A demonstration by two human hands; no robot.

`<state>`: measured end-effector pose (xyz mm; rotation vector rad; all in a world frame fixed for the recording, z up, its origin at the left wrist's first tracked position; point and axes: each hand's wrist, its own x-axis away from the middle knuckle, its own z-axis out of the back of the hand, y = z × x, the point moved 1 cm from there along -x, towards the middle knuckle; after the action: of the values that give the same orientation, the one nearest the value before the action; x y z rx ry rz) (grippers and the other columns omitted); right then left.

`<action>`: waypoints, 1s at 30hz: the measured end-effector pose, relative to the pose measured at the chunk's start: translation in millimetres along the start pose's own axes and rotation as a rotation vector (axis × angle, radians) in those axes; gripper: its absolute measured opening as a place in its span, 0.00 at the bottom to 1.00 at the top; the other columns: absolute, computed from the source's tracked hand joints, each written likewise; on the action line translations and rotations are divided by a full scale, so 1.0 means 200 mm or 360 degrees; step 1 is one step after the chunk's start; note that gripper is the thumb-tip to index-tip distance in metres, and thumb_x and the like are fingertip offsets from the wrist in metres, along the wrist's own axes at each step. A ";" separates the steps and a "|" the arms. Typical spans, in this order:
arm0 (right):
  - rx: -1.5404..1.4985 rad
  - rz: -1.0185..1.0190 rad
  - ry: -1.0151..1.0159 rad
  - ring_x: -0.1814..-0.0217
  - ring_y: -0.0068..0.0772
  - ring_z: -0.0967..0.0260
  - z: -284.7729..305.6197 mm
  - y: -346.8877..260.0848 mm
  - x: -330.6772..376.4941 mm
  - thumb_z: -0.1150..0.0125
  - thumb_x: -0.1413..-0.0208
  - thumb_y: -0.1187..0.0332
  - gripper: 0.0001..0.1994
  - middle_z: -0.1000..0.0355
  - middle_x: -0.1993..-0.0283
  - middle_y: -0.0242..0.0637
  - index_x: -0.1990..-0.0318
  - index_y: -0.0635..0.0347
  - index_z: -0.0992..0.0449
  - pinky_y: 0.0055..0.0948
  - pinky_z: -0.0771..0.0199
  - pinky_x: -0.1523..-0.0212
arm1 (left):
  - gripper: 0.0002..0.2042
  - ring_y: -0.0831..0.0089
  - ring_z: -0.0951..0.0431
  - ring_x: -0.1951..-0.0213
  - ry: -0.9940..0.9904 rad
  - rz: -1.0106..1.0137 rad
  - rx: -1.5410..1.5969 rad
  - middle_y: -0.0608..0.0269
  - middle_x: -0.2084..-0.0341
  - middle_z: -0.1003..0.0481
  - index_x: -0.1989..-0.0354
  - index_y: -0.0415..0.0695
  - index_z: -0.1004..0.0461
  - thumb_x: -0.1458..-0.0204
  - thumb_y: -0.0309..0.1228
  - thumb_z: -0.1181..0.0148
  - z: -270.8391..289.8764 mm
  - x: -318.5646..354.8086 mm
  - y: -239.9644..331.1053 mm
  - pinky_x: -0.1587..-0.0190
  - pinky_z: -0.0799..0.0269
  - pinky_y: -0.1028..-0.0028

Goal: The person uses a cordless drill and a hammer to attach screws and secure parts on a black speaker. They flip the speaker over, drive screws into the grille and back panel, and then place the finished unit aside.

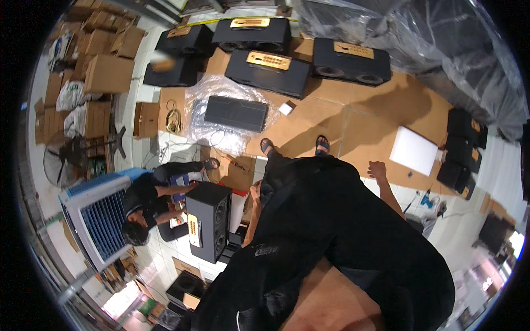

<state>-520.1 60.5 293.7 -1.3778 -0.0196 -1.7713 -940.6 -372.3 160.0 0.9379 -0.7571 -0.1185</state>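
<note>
I stand upright with both arms hanging down. My right hand (377, 170) hangs open beside my right leg, holding nothing, and a white foam sheet (415, 150) lies nearest to it. My left hand (255, 191) is next to my left thigh; its fingers are partly hidden, so I cannot make out a hold. To its left a black speaker box (212, 223) with a gold control panel (194, 230) stands by a crouching co-worker (144, 207), whose hands are at it. Ahead of my feet, a flat dark grille panel (236, 113) rests on clear plastic wrap (197, 126).
Several black speaker boxes (268, 79) with gold panels line the far side of the cardboard floor cover (361, 124). Smaller black boxes (462, 144) are stacked at right, near a blue power drill (427, 199). At left stand a blue-and-white air cooler (102, 220), a fan (62, 160) and cartons (109, 74).
</note>
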 end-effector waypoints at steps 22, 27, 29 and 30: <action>0.0651 0.0315 -0.0486 0.75 0.28 0.30 -0.42 -0.48 -0.07 0.41 0.42 0.60 0.17 0.26 0.70 0.38 0.58 0.69 0.25 0.29 0.31 0.77 | 0.17 0.52 0.20 0.67 0.0249 -0.0028 -0.0383 0.45 0.76 0.23 0.71 0.38 0.20 0.54 0.42 0.45 -0.02 -0.11 0.84 0.60 0.27 0.58; 0.0728 0.0349 -0.0521 0.75 0.28 0.31 -0.41 -0.60 -0.12 0.42 0.42 0.60 0.17 0.26 0.70 0.38 0.58 0.69 0.25 0.29 0.31 0.77 | 0.10 0.59 0.19 0.69 0.0297 -0.0009 -0.0350 0.54 0.79 0.23 0.71 0.43 0.18 0.51 0.32 0.46 -0.10 -0.11 0.76 0.62 0.25 0.60; 0.0755 0.0345 -0.0572 0.75 0.28 0.31 -0.44 -0.62 -0.12 0.42 0.42 0.60 0.16 0.26 0.70 0.38 0.58 0.69 0.26 0.29 0.31 0.77 | 0.13 0.57 0.20 0.70 0.0284 0.0266 -0.0196 0.48 0.74 0.22 0.68 0.40 0.20 0.52 0.37 0.43 -0.10 -0.09 0.63 0.64 0.26 0.61; 0.0768 0.0340 -0.0608 0.75 0.28 0.31 -0.46 -0.61 -0.12 0.42 0.42 0.60 0.16 0.26 0.70 0.39 0.58 0.69 0.26 0.29 0.31 0.77 | 0.15 0.55 0.20 0.70 0.0286 0.0410 -0.0122 0.46 0.72 0.21 0.67 0.38 0.20 0.52 0.39 0.42 -0.08 -0.06 0.55 0.65 0.26 0.62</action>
<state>-668.3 105.5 296.6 -1.2798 -0.4595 -1.2036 -962.6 -289.9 231.4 0.7601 -0.6952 0.1595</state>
